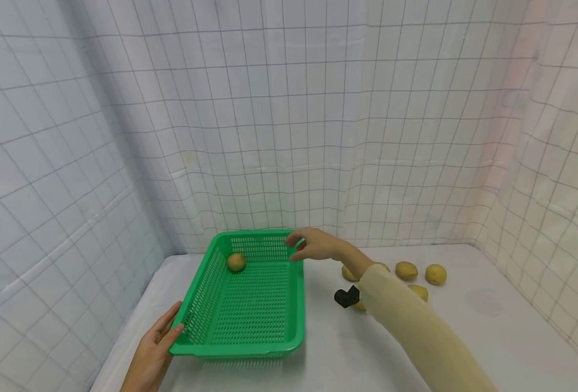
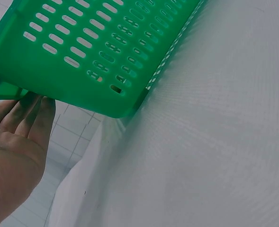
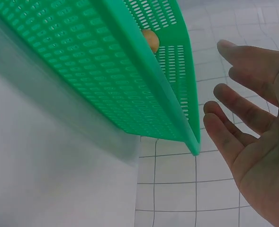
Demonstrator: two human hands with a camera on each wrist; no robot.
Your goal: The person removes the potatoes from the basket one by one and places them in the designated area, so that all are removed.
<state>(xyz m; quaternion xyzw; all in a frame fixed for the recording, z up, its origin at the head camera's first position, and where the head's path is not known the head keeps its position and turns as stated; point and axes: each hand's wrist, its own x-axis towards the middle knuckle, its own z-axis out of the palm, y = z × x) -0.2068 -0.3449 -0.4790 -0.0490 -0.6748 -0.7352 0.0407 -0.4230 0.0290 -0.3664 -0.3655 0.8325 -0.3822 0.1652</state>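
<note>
Green basket (image 1: 249, 305) with potato (image 1: 236, 262), left hand (image 1: 153, 348) flat against corner, right hand (image 1: 313, 245) grip released above rim.

- Green slotted basket (image 1: 249, 305): rectangular, upright on the white table, open side up.
- Potato (image 1: 236, 262): small, yellowish, lying inside, seemingly against the far-left wall.

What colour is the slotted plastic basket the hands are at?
Bright green: the slotted plastic basket is one solid colour, clearest in the head view.
</note>
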